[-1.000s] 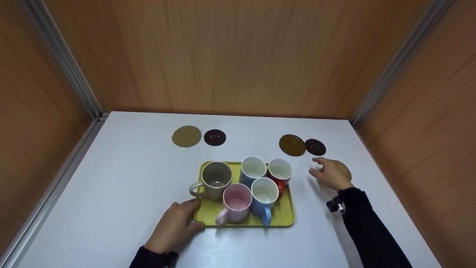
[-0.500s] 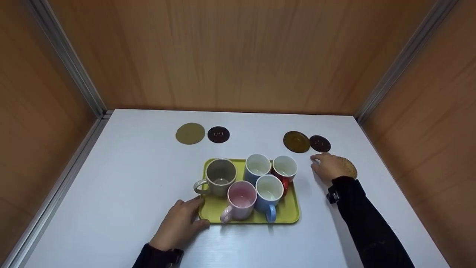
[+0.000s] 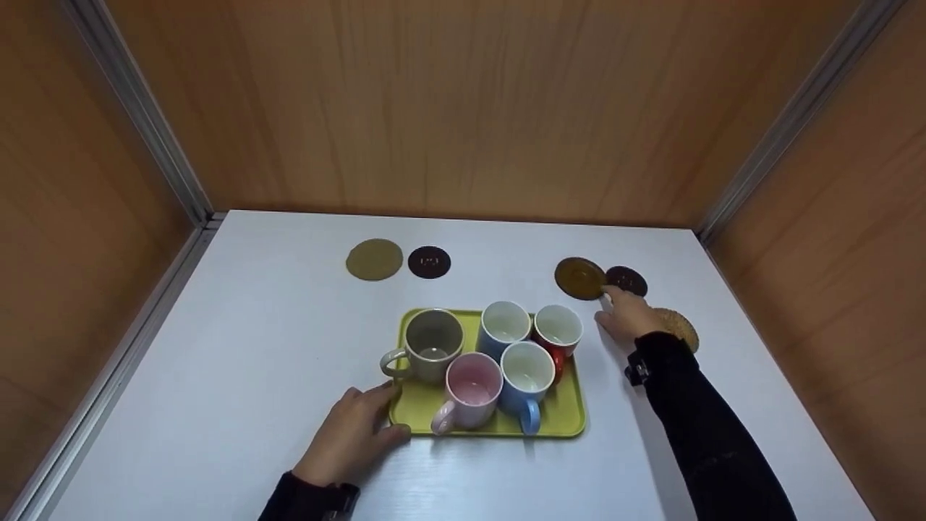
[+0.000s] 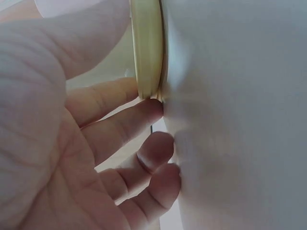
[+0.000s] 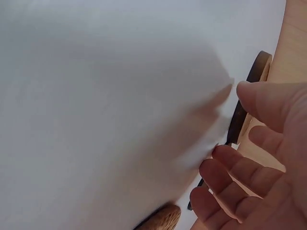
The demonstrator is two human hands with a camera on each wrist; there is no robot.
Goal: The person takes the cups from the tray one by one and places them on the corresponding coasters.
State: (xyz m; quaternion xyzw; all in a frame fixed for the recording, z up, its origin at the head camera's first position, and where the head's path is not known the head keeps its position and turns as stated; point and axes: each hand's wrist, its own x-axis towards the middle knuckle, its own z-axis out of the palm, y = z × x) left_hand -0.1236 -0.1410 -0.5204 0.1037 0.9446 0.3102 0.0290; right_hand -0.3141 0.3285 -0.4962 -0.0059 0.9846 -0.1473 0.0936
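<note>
My left hand (image 3: 352,434) rests at the front left corner of a yellow-green tray (image 3: 412,412), thumb by the front edge, fingers at the left side. In the left wrist view, fingertips touch the tray's rim (image 4: 147,52); the other fingers rest loosely on the table. The tray bears a grey mug (image 3: 434,340), a pink mug (image 3: 474,387), two blue mugs (image 3: 527,369) and a red mug (image 3: 558,329). My right hand (image 3: 628,317), fingers loosely bent and nothing visibly held, reaches beside a brown saucer-like disc (image 3: 579,277) and a dark round coaster (image 3: 631,278).
A woven round coaster (image 3: 681,331) lies partly hidden behind the right wrist. At the back left lie an olive round mat (image 3: 374,259) and another dark coaster (image 3: 430,262). Wooden panels (image 3: 463,108) enclose the white table (image 3: 253,325) at the back and sides.
My right hand has moved forward from near the woven coaster, its fingertips now close to the brown disc and dark coaster. My left hand stays at the tray's corner; the head view has shifted slightly.
</note>
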